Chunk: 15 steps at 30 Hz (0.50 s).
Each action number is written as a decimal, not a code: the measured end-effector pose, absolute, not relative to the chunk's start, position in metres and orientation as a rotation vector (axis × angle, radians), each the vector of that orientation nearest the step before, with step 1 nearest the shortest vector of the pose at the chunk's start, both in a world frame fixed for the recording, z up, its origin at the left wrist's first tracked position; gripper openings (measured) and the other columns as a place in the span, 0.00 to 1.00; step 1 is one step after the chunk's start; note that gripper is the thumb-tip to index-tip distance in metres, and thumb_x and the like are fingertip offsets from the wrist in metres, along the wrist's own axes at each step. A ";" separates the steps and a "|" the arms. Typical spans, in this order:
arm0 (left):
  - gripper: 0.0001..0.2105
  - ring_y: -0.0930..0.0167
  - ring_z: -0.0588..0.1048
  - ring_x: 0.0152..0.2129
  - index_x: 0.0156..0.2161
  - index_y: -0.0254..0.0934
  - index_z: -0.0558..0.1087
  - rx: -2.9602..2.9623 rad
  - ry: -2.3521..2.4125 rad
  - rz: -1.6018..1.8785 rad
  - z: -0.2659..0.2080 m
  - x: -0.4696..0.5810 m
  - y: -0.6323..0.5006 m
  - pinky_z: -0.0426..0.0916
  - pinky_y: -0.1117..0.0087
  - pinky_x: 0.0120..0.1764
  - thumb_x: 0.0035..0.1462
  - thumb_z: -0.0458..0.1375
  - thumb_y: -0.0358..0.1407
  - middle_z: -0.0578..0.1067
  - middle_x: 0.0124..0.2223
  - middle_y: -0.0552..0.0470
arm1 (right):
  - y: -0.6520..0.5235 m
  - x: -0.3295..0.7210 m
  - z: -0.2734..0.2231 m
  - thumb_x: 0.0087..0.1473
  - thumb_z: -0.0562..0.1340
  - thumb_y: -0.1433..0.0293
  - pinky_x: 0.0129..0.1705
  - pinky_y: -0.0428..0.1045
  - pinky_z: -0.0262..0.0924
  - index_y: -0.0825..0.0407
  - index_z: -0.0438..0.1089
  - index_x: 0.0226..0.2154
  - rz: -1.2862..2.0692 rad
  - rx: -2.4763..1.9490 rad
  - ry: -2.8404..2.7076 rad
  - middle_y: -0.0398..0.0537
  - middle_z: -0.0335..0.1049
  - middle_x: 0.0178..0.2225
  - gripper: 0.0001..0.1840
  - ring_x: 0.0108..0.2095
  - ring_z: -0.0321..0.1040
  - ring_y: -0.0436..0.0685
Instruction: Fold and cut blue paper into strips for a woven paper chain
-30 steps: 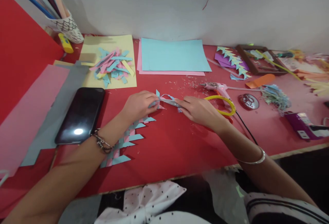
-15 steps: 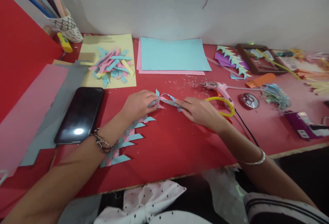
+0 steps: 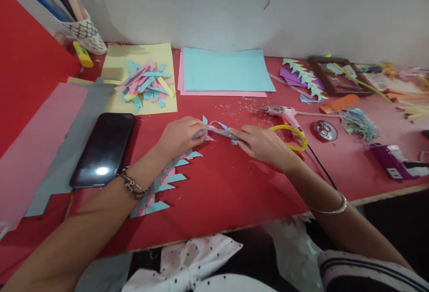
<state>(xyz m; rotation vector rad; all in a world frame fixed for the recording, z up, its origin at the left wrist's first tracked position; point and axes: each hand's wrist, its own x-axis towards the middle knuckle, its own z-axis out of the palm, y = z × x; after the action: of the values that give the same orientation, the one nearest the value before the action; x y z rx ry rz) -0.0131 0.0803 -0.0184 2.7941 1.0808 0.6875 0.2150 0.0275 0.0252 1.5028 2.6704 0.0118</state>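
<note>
My left hand [image 3: 182, 136] is closed on the far end of a woven paper strip [image 3: 162, 180] in pink and blue, with pointed blue tips along its right edge. My right hand [image 3: 259, 143] is closed round scissors [image 3: 221, 133], gripping them by the blades. Their yellow loop [image 3: 295, 136] sticks out behind that hand. The blade tips reach the strip's end beside my left fingers, where the exact contact is hidden. A thin blue cord with a small tassel [image 3: 233, 141] arches from the strip's end to below the blades.
A black phone [image 3: 103, 149] lies left of my left wrist. Behind are loose paper strips [image 3: 147, 84] on a yellow sheet and blue paper [image 3: 228, 70]. To the right lie a pink glue gun [image 3: 279, 111], its black cable, a round tin [image 3: 323, 131] and a purple device [image 3: 395, 162].
Almost nothing differs. The scissors' yellow loop has shifted very slightly right, and both hands stay at the end of the strip.
</note>
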 end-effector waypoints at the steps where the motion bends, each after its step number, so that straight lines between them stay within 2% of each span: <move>1: 0.11 0.69 0.73 0.35 0.37 0.37 0.73 2.796 1.083 0.690 -0.018 -0.013 0.080 0.63 0.72 0.30 0.56 0.51 0.40 0.77 0.36 0.51 | 0.028 0.215 0.025 0.57 0.49 0.69 0.26 0.46 0.44 0.54 0.63 0.50 0.015 1.495 2.667 0.50 0.66 0.31 0.19 0.30 0.61 0.53; 15: 0.12 0.68 0.73 0.35 0.36 0.37 0.73 2.785 1.092 0.667 -0.018 -0.013 0.080 0.64 0.71 0.31 0.57 0.50 0.40 0.77 0.37 0.51 | 0.028 0.214 0.025 0.57 0.49 0.70 0.25 0.46 0.43 0.54 0.62 0.50 -0.025 1.501 2.625 0.50 0.66 0.31 0.20 0.30 0.61 0.53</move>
<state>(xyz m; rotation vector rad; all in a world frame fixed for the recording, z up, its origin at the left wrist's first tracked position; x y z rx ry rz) -0.0126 0.0803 -0.0179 2.7853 1.0918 0.6673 0.2137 0.0277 0.0245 1.5015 2.6249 -0.0253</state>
